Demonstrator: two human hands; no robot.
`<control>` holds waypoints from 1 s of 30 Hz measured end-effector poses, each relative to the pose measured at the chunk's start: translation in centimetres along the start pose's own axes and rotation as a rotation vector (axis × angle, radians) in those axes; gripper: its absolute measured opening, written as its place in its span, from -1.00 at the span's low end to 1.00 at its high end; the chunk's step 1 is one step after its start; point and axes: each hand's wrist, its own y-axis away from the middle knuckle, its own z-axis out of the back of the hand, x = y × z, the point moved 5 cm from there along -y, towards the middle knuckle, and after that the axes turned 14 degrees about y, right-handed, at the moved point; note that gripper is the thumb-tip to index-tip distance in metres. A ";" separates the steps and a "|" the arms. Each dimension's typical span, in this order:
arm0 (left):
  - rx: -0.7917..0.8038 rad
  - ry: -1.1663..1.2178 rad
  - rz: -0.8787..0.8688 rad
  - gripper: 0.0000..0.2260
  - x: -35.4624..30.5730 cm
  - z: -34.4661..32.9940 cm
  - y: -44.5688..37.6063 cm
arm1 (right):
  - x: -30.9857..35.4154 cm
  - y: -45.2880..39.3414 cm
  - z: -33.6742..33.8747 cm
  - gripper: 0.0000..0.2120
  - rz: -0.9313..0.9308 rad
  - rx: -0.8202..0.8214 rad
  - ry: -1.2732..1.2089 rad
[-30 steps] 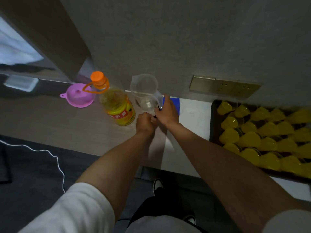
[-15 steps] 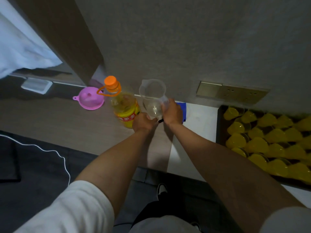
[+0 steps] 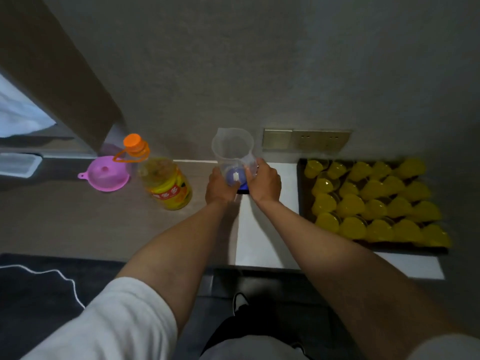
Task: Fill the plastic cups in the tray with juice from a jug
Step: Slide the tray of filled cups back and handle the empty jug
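Note:
A clear plastic jug [image 3: 232, 149] stands upright on the counter near the wall, looking empty. My left hand [image 3: 219, 187] grips its lower left side and my right hand [image 3: 265, 181] grips its lower right side. Through the jug's bottom a blue object [image 3: 242, 190] shows beneath it. To the right a dark tray [image 3: 302, 201] holds several plastic cups [image 3: 374, 201] that look yellow. A juice bottle [image 3: 163, 181] with an orange cap stands left of the jug.
A pink funnel [image 3: 106, 174] lies left of the bottle. A brass socket plate [image 3: 306, 139] is on the wall behind the jug. A white cable [image 3: 62, 278] runs over the dark floor at the left. The counter edge runs below my forearms.
The jug has shifted right, away from the bottle, and now stands over the blue object. My left hand has opened from a fist onto the jug's side. The camera view has moved.

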 end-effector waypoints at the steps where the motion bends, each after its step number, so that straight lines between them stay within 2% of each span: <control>1: 0.020 -0.002 -0.001 -0.37 0.1 -0.8 0.0 | -0.8 0.2 0.7 -0.65 -0.001 -0.007 0.005; 3: 0.052 -0.018 -0.004 -0.31 0.8 -2.5 -0.2 | -2.5 0.7 1.9 -0.66 -0.019 -0.007 0.025; 8: 0.178 -0.015 -0.012 -0.38 -0.4 -6.3 2.2 | -6.5 1.5 4.0 -0.71 -0.104 -0.019 0.024; 19: 0.376 -0.034 0.074 -0.24 -1.3 -12.0 3.2 | -12.1 2.6 5.0 -0.72 -0.257 -0.038 -0.067; 25: 0.415 -0.035 0.096 -0.37 -1.7 -13.2 3.2 | -13.4 1.6 4.4 -0.73 -0.299 -0.019 -0.086; 30: 0.434 0.028 0.135 -0.31 -1.8 -13.9 2.3 | -13.9 0.1 4.0 -0.73 -0.376 -0.023 -0.090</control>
